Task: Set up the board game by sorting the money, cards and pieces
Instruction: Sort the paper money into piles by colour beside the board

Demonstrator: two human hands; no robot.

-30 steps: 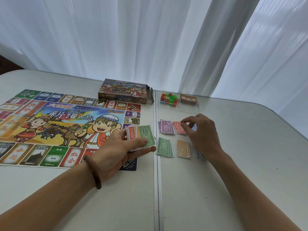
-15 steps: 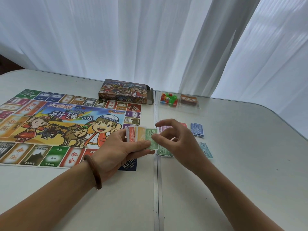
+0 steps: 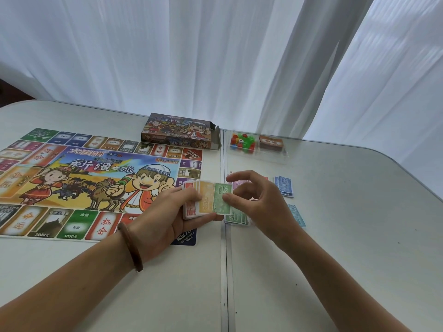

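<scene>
Green, blue and purple piles (image 3: 236, 218) already lie on the bench (image 3: 347, 236), while left hand (image 3: 167, 212) grips unsorted notes (image 3: 206, 200) and right hand (image 3: 259, 200) pinches one green note (image 3: 221, 198).

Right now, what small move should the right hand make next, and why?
Probably pull the green note off the fan in the left hand and lay it on the green pile just below. The right hand already pinches its edge.

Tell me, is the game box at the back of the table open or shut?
Open. The game box lies flat with its right end flap swung outward.
</scene>
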